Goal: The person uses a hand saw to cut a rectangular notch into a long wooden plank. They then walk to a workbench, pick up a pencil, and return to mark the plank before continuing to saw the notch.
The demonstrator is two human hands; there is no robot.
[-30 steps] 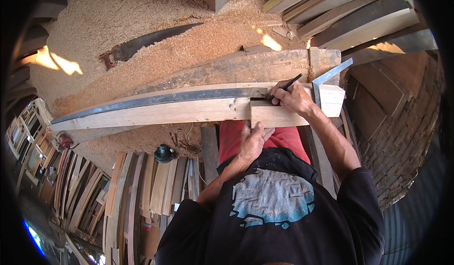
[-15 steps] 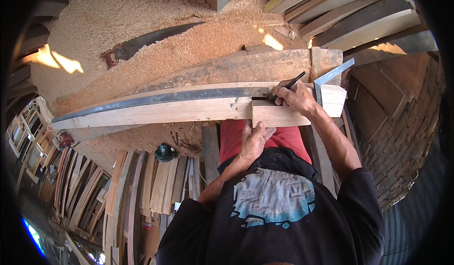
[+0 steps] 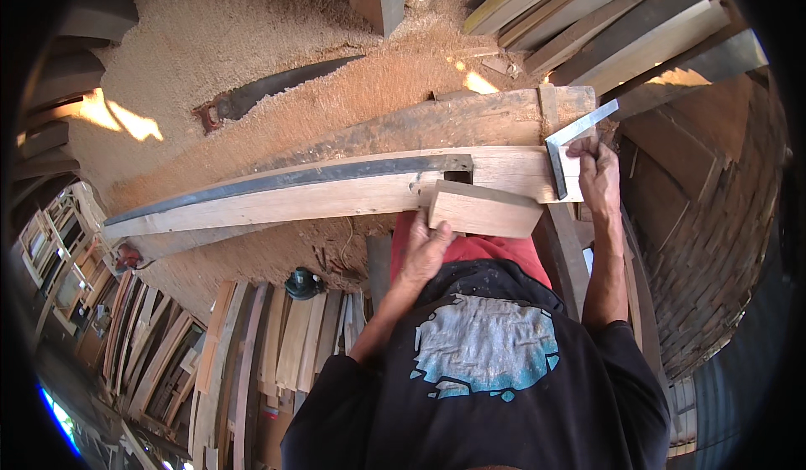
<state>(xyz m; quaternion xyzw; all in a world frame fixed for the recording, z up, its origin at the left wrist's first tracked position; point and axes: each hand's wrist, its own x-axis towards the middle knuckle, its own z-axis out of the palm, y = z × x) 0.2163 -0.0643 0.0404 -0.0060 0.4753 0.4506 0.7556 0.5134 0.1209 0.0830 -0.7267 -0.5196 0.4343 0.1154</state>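
A long pale wooden beam (image 3: 336, 195) lies across in front of me, with a dark strip (image 3: 294, 178) along its top and a dark rectangular hole (image 3: 457, 175). My left hand (image 3: 424, 250) grips the left end of a short wooden block (image 3: 485, 210), which sits tilted over the beam's near edge. My right hand (image 3: 598, 174) is at the beam's right end with its fingers curled, beside a metal angle tool (image 3: 555, 168) lying across the beam. What those fingers hold, if anything, is hidden. No pencil shows.
Beyond the beam, a handsaw (image 3: 277, 86) lies on sawdust (image 3: 218, 25), near a rough plank (image 3: 403, 123). Stacked timbers (image 3: 621, 33) stand far right. A dark green power tool (image 3: 303, 284) and more upright boards (image 3: 290, 336) are at near left.
My right hand has moved from the block to the beam's right end, and the black pencil is out of sight. The block has shifted toward me and tilted, uncovering the hole.
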